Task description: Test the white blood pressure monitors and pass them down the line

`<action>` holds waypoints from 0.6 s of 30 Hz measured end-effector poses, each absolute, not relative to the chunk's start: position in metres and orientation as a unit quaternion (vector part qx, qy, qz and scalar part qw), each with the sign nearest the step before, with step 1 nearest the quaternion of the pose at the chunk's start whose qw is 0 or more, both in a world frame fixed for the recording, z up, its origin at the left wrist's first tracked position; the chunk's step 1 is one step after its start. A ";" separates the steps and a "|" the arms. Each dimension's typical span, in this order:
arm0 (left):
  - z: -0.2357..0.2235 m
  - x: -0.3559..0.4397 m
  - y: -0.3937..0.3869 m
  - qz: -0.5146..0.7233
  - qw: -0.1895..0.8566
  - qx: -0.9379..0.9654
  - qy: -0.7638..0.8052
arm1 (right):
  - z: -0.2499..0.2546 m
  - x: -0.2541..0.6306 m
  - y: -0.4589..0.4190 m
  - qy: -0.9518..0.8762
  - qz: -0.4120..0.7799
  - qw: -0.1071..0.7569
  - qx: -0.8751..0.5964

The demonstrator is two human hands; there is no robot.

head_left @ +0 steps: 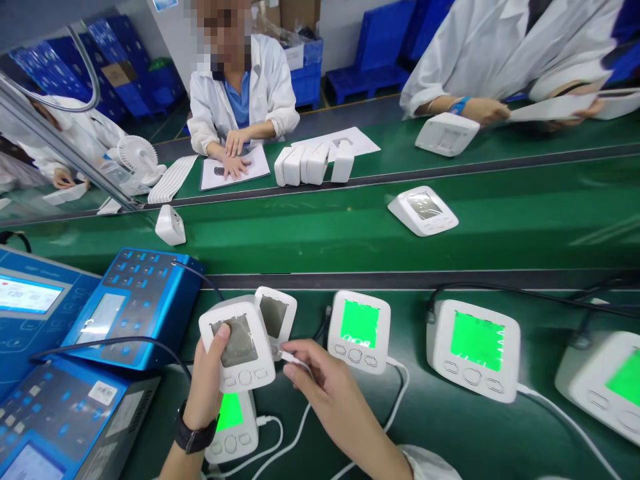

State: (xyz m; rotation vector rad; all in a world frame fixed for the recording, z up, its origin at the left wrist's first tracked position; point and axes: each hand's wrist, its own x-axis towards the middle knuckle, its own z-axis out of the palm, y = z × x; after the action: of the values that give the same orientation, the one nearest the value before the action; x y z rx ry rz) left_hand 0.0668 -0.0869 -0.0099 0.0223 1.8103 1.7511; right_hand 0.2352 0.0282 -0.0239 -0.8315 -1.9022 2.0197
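Observation:
My left hand (207,373), with a black watch on the wrist, grips a white blood pressure monitor (241,347) whose screen is dark; the thumb lies over the screen. My right hand (323,377) pinches the plug of a white cable (303,403) close to that monitor's right side. Whether the plug sits in the socket, I cannot tell. Behind the held monitor stands another with a dark screen (275,313). Partly covered by my left hand, a lit monitor (234,433) with a green screen lies below. More green-lit monitors (359,330) (473,350) stand to the right, with white cables attached.
Blue testers (135,307) with dark cables fill the left side. Beyond, a green conveyor belt (310,237) carries a monitor (425,210) and a white unit (171,225). Across it, co-workers in white coats (273,80) sit by several upright white units (303,165) and papers.

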 end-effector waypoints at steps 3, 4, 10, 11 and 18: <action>-0.010 0.069 -0.085 0.663 0.310 0.009 0.681 | -0.025 0.236 0.028 -0.666 0.680 0.140 -0.272; -0.009 0.069 -0.084 0.663 0.312 0.006 0.681 | -0.025 0.236 0.028 -0.668 0.680 0.145 -0.264; -0.011 0.063 -0.084 0.623 0.340 0.014 0.705 | -0.022 0.239 0.038 -0.659 0.702 0.087 -0.258; -0.012 0.062 -0.085 0.608 0.352 0.020 0.711 | -0.022 0.240 0.040 -0.664 0.703 0.071 -0.245; -0.016 0.067 -0.078 0.584 0.340 0.033 0.736 | -0.033 0.237 0.036 -0.619 0.734 0.079 -0.270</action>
State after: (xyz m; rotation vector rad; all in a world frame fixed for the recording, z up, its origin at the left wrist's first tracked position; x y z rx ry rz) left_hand 0.0673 -0.0783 -0.0160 0.0864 1.9166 1.5207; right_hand 0.2374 0.0360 -0.0334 -0.8082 -1.8514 2.1957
